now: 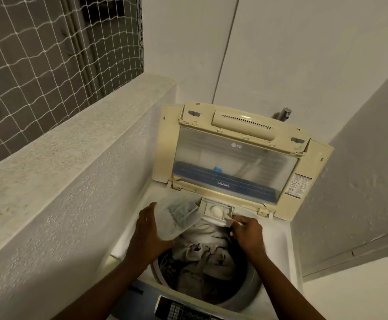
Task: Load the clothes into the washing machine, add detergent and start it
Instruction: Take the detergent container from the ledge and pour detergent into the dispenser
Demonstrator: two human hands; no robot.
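Left hand [148, 229] wraps round a tilted translucent plastic detergent container [177, 218] at centre frame; right hand [248, 234] pinches a small white scoop [231, 220] by the cream detergent drawer [216, 211], above grey-white clothes [209, 252].

The raised lid [237, 162] walls off the rear of the washing machine [278, 232], and a rough ledge wall [77, 199] hems in its left side. Clothes [209, 257] fill most of the drum, leaving a dark gap along its right edge. Above the drum, the left hand [146, 232] with a clear container [177, 215] and the right hand [248, 234] crowd the approach to the open detergent drawer [216, 212].

White textured walls [281, 54], netted window [38, 54] at left
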